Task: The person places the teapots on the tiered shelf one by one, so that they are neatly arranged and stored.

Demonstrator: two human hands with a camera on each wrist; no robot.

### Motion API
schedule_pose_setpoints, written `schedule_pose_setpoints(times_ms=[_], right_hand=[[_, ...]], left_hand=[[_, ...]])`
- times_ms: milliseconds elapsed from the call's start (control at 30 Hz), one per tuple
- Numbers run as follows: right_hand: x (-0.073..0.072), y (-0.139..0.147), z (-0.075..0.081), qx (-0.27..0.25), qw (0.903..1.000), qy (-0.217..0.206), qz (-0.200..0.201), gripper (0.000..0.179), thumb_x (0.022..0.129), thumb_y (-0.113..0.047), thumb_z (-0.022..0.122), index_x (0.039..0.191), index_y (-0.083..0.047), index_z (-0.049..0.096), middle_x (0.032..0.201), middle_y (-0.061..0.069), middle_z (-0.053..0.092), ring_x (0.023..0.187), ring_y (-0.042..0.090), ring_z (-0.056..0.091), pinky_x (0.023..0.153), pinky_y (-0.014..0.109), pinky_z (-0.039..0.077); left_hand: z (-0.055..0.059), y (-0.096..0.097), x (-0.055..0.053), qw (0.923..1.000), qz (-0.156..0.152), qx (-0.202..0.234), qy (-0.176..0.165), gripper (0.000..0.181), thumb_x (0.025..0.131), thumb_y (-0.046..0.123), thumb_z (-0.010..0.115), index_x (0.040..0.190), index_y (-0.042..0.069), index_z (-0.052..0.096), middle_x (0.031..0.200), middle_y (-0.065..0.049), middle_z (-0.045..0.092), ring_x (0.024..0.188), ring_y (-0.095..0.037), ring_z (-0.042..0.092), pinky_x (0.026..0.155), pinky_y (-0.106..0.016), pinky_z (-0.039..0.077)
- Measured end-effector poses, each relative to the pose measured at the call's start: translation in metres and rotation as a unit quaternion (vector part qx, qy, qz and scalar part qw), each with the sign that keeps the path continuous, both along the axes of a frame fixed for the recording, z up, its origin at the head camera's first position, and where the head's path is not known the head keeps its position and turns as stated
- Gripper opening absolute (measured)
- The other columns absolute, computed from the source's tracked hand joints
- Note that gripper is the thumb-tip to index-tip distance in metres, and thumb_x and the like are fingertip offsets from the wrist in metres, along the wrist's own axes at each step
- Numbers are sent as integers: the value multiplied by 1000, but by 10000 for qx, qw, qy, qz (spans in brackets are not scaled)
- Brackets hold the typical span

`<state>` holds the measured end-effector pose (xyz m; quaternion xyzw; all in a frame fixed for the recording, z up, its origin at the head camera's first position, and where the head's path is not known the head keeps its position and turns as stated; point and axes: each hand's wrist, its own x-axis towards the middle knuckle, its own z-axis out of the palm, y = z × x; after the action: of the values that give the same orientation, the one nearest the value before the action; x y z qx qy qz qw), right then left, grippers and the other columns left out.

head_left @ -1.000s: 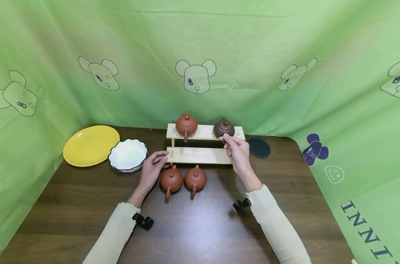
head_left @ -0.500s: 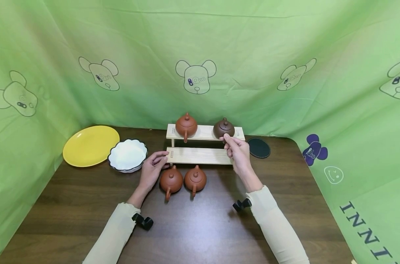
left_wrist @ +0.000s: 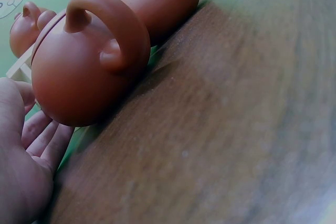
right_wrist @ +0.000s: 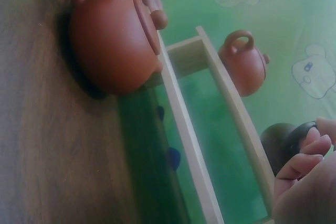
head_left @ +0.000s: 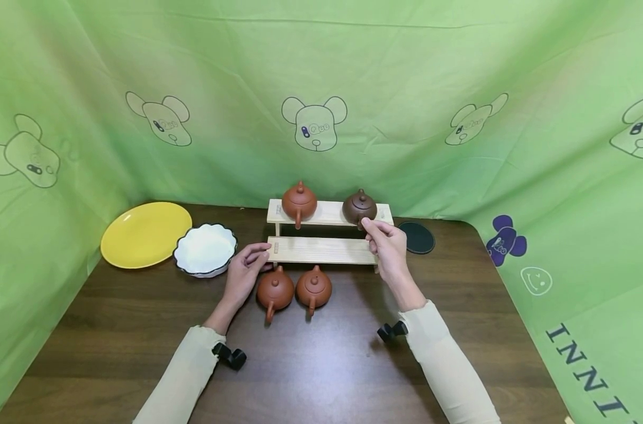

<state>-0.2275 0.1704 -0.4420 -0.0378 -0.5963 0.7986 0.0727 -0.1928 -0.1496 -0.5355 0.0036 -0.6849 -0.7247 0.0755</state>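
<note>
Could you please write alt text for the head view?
A person's right hand pinches the handle of a dark teapot on a wooden stand's upper shelf; the left hand touches the lower shelf. Two reddish teapots sit in front.

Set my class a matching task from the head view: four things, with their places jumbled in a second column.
Things
1. dark brown teapot
2. yellow plate
3. black mat
4. left hand

Places
A. right of both shelves
B. at the left end of the lower shelf
C. left of the white bowl
D. on the upper shelf

Pairs: 1-D, 2-C, 3-A, 4-B
</note>
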Motion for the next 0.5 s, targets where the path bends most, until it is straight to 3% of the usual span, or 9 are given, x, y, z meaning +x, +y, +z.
schedule_pose_setpoints(times_ms=[500], right_hand=[[23,8,3,241,9997,15,-102,23,101,-1,78,83,-15,82,64,-6,62,50,1,44,45,11,32]], left_hand=[[-2,0,0,10000,-25,36,47,26,109,-1,67,133,-11,70,116,-19,80,94,-6,78,86,-26,69]])
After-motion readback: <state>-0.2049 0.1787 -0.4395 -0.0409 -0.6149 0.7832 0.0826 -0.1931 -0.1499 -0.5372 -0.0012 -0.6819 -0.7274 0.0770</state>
